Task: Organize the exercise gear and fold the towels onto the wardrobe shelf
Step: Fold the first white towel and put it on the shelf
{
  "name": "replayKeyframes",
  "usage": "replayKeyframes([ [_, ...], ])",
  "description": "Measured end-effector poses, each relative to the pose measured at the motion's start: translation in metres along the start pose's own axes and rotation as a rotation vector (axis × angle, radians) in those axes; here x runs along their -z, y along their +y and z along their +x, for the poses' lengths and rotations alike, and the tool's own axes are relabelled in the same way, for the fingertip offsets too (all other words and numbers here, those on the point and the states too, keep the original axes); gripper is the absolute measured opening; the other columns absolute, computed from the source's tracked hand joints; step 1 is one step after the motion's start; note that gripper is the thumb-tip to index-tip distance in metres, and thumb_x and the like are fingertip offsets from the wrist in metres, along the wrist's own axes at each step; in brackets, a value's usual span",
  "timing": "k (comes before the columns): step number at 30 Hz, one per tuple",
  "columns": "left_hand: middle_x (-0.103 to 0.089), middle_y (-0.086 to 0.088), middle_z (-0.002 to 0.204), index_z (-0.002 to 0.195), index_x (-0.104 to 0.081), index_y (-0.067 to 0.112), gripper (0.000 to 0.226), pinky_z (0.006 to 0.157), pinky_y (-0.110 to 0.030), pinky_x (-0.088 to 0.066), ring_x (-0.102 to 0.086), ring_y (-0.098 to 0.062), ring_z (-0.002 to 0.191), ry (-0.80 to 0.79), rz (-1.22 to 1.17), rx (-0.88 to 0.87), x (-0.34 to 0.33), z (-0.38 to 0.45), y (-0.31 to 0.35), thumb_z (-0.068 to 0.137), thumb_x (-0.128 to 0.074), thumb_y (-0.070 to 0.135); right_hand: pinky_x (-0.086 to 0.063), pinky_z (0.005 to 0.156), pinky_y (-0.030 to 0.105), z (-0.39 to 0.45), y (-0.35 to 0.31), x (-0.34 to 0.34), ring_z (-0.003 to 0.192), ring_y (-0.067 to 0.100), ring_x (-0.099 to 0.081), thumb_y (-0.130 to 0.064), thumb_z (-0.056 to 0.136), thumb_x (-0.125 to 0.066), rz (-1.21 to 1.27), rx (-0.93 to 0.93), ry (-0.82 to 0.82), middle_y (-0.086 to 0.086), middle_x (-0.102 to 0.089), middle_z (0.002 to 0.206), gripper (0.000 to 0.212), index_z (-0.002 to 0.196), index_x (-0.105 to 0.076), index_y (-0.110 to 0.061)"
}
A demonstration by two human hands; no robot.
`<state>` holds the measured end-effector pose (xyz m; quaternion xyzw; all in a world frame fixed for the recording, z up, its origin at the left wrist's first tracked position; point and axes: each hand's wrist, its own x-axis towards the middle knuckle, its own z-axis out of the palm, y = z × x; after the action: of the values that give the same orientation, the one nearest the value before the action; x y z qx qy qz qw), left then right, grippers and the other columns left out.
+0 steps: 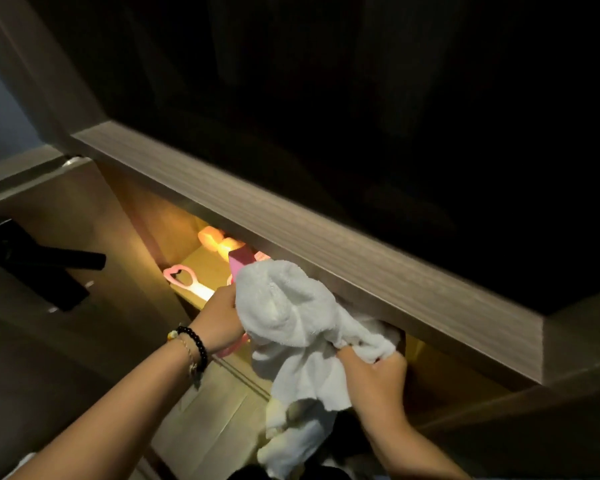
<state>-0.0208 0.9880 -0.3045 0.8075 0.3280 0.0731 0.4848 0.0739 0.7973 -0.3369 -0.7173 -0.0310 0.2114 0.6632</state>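
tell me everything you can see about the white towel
The white towel looks like soft, fluffy terry cloth. It is unfolded and bunched, held up in front of the lit wardrobe shelf, with its lower part hanging down in loose folds. The left hand grips its upper left edge and the right hand pinches a corner on the right. Its top covers part of a pink item on the shelf; whether they touch is unclear.

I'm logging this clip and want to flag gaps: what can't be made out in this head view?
- The white towel: still bunched; its lower end runs off the bottom edge.
- The left hand fingers: covered by the towel.
- The right hand: motion-blurred, grip detail unclear.
- The pink gear on the lit shelf: mostly hidden by the shelf board above and the towel.
- The upper wardrobe: too dark.
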Motion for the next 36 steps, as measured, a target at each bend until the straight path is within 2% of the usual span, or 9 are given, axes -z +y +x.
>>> replayKeyframes([
  [3,-0.064,-0.006,0.078,0.075,-0.058,0.023,0.026,0.07,-0.026,-0.049,-0.054,-0.013,0.071,-0.047,0.07,-0.092,-0.014,0.017,-0.018,0.094,-0.056,0.005,-0.053,0.062,0.03,0.016,0.018,-0.004,0.068,0.008,-0.068,0.002,0.074,-0.071,-0.053,0.022,0.057,-0.003,-0.072,0.066,0.015,0.068,-0.07,-0.012],
  [8,-0.069,-0.007,0.089,0.091,-0.066,0.015,0.015,0.078,-0.043,-0.052,-0.062,-0.026,0.083,-0.035,0.073,-0.183,-0.033,0.029,-0.056,0.095,-0.052,0.01,-0.034,0.04,0.017,0.028,0.045,-0.008,0.042,0.001,-0.045,0.006,0.074,-0.068,-0.03,0.179,0.137,-0.01,-0.05,0.041,0.038,0.044,-0.052,-0.011],
  [11,-0.071,0.0,0.087,0.091,-0.07,0.019,0.011,0.078,-0.041,-0.055,-0.065,-0.021,0.085,-0.024,-0.065,-0.241,-0.043,0.019,-0.084,0.088,-0.062,0.012,-0.046,0.051,0.011,0.015,0.056,-0.008,0.063,0.0,-0.063,0.009,0.071,-0.069,0.054,0.37,0.228,-0.01,-0.067,0.072,0.024,0.08,-0.063,-0.012],
  [15,-0.074,-0.002,0.078,0.085,-0.071,0.015,0.018,0.062,-0.028,-0.056,-0.068,-0.014,0.074,-0.08,-0.362,-0.163,-0.059,-0.002,-0.128,0.087,-0.063,-0.001,-0.052,0.087,0.017,-0.013,0.085,-0.008,0.107,0.003,-0.061,0.008,0.073,-0.072,0.108,0.616,0.256,-0.005,-0.064,0.117,0.064,0.127,-0.052,-0.018],
  [25,-0.072,0.008,0.075,0.093,-0.065,0.014,0.031,0.059,-0.013,-0.05,-0.067,-0.01,0.078,0.073,-0.461,-0.249,-0.07,-0.048,-0.208,0.083,-0.054,-0.014,-0.046,0.096,0.015,-0.043,0.097,-0.021,0.117,0.001,-0.053,0.01,0.076,-0.068,-0.005,0.921,0.329,-0.004,-0.056,0.129,0.073,0.141,-0.042,-0.012],
  [28,-0.07,0.012,0.082,0.101,-0.065,0.022,0.03,0.06,-0.016,-0.052,-0.067,-0.004,0.078,0.059,-0.493,-0.24,-0.064,-0.046,-0.221,0.087,-0.062,-0.004,-0.044,0.093,0.01,-0.025,0.084,-0.014,0.117,-0.001,-0.054,0.008,0.077,-0.069,-0.25,1.11,0.372,-0.01,-0.055,0.129,0.075,0.143,-0.042,-0.014],
  [31,-0.064,0.011,0.094,0.114,-0.061,0.026,0.039,0.057,-0.013,-0.051,-0.063,0.008,0.072,0.059,-0.487,-0.204,-0.055,-0.03,-0.228,0.088,-0.061,-0.003,-0.049,0.1,0.04,0.007,0.073,0.001,0.123,0.034,-0.055,0.004,0.072,-0.075,-0.743,1.341,0.381,0.015,-0.054,0.136,0.076,0.14,-0.044,-0.011],
  [34,-0.06,0.011,0.11,0.113,-0.063,0.031,0.042,0.066,-0.018,-0.056,-0.061,-0.004,0.096,0.013,-0.521,-0.16,-0.044,-0.01,-0.226,0.088,-0.06,-0.004,-0.057,0.056,0.047,0.048,0.069,0.003,0.067,0.044,-0.064,0.002,0.06,-0.085,-1.125,1.317,0.41,0.03,-0.064,0.09,0.075,0.13,-0.056,-0.003],
  [36,-0.056,0.014,0.114,0.11,-0.061,0.037,0.041,0.069,-0.02,-0.056,-0.058,-0.009,0.104,0.002,-0.5,-0.161,-0.037,0.005,-0.218,0.089,-0.061,0.002,-0.057,0.06,0.047,0.078,0.067,-0.002,0.074,0.047,-0.065,0.012,0.061,-0.08,-1.15,1.188,0.36,0.034,-0.064,0.093,0.067,0.124,-0.059,0.004],
])
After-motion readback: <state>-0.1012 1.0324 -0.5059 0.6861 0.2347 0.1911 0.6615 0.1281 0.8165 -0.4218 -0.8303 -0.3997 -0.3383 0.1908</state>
